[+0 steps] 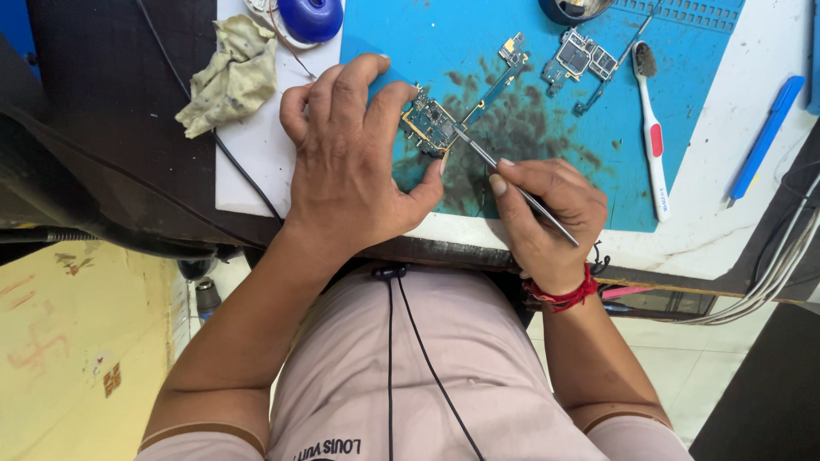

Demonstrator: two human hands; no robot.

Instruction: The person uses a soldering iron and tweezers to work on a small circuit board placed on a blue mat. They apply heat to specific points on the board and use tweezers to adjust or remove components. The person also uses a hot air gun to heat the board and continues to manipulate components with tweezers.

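my left hand (pixel 346 162) pins the small green circuit board (pixel 430 125) on the stained blue mat (pixel 478 51), centre frame; my right hand (pixel 542 213) grips thin metal tweezers (pixel 512 186), tips on it. i judge i'm probing; next needs steady, light pressure

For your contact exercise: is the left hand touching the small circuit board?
Touching. The head view shows the left hand pinning the circuit board between fingertips and thumb.
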